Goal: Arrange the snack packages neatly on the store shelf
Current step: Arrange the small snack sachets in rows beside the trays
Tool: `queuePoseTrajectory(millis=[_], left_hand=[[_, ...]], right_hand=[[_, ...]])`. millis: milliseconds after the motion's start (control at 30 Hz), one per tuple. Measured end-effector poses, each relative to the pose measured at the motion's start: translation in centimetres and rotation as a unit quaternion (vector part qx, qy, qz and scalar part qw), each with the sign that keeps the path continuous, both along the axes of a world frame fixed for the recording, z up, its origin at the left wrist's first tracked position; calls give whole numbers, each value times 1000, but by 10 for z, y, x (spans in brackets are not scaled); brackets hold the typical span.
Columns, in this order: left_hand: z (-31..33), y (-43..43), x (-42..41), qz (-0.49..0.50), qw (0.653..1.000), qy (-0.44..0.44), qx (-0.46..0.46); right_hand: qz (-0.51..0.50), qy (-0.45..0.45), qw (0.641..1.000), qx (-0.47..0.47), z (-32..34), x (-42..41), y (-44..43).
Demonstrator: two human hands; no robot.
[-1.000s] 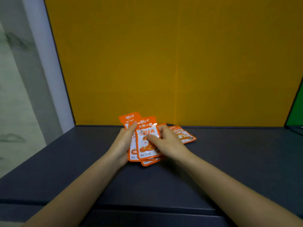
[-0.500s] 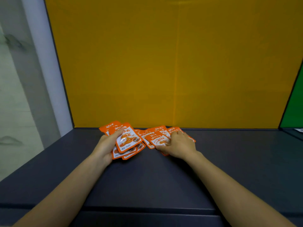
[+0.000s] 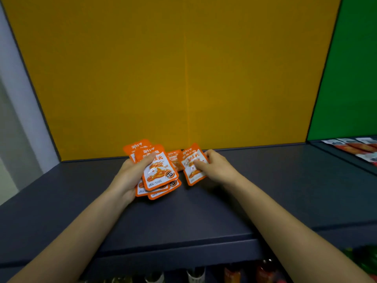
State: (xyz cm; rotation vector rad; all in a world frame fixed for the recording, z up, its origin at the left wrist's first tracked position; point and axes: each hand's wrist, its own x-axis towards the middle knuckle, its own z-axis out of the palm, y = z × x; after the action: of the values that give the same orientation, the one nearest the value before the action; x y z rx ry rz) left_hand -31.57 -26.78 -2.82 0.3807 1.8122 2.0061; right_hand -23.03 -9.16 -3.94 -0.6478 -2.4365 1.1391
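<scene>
On the dark grey shelf [image 3: 204, 211], close to the yellow back wall, my left hand [image 3: 130, 174] grips a fanned stack of orange snack packages [image 3: 159, 172], thumb on the top one. My right hand [image 3: 216, 168] pinches a single orange package [image 3: 192, 166] held just right of the stack. One more orange package [image 3: 174, 159] lies on the shelf between and behind them, partly hidden.
A yellow back panel [image 3: 183, 78] closes the shelf, with a green panel [image 3: 350, 68] at the right. Other packages [image 3: 359, 148] lie on the neighbouring shelf at far right. Bottles and goods [image 3: 234, 274] show on the level below the front edge.
My right hand has lifted one package off the loose pile and holds it up. My left hand keeps its stack, now held more upright. The view has shifted right and down.
</scene>
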Motion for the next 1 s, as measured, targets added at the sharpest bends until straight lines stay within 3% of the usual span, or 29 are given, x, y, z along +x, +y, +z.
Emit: queuePoseTrajectory(millis=[233,600,1000], left_hand=[[7,110,89,-81,997,3,1],[-3,294,278,-218,976,-2,19],[9,434,355,-253,967,10,10]], right_hand=[[-87,122,985,-88,7,132,89],[-215,151,962,-73,3,368,244],[-276,122,950,-75,-3,461,379]])
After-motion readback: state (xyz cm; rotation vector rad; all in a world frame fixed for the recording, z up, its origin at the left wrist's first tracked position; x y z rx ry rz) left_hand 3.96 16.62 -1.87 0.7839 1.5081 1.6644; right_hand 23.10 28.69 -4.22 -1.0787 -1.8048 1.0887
